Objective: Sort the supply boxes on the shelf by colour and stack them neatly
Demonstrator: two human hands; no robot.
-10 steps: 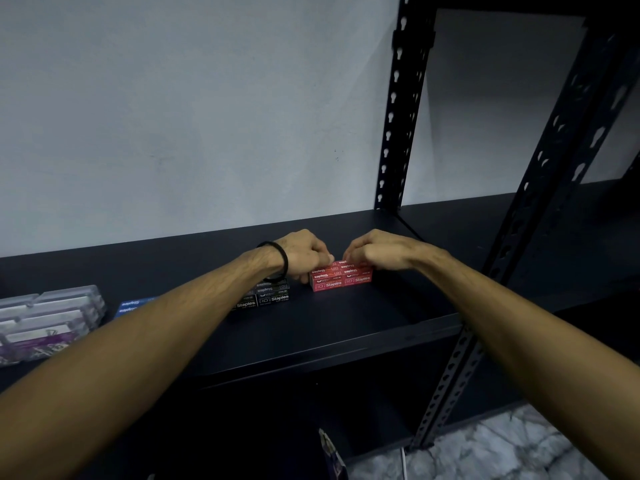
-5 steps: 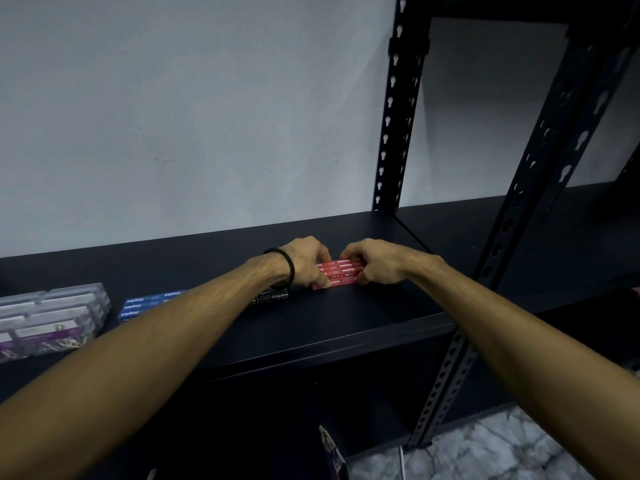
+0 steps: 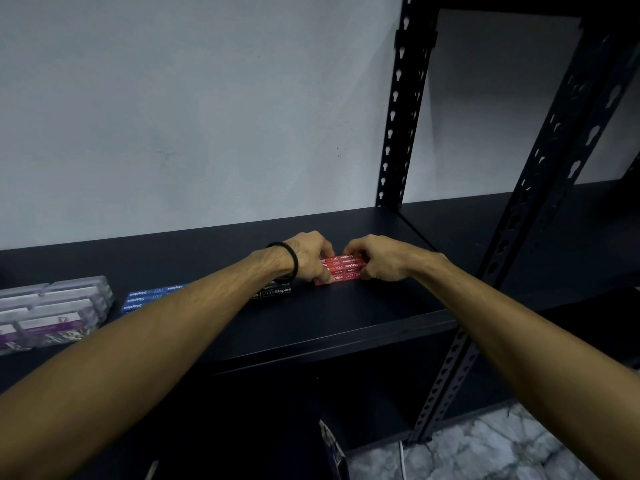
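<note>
Working from the left, with the red stack point(image 3: 343, 268) as landmark: farthest left of it sits a block of clear plastic cases point(image 3: 52, 306), some showing purple inserts; their contents are too small to identify. Nearer the red stack lie the blue boxes point(image 3: 145, 299), printed "Staples" with a "10" mark, grouped flat on the shelf point(image 3: 346, 313). Just left of the red stack, partly hidden under the left forearm, sit the black boxes point(image 3: 275, 292), also marked "10 Staples". This ordering appears deliberate: each colour occupies its own position along the shelf.

The left hand point(image 3: 306, 256), a black band point(image 3: 289, 259) on its wrist, presses fingertips against the left end of the red stack. The right hand point(image 3: 379, 258) presses against the right end. Both hands are curled onto the stack, squeezing it endwise between them rather than lifting it; it rests on the shelf. This hold likely serves to square the box edges flush.

The red boxes read "Staples" with the "10" mark, on several faces; smaller print is illegible.

Judgement: sorting appears largely complete; alignment of the red stack is the step in hand.
</note>
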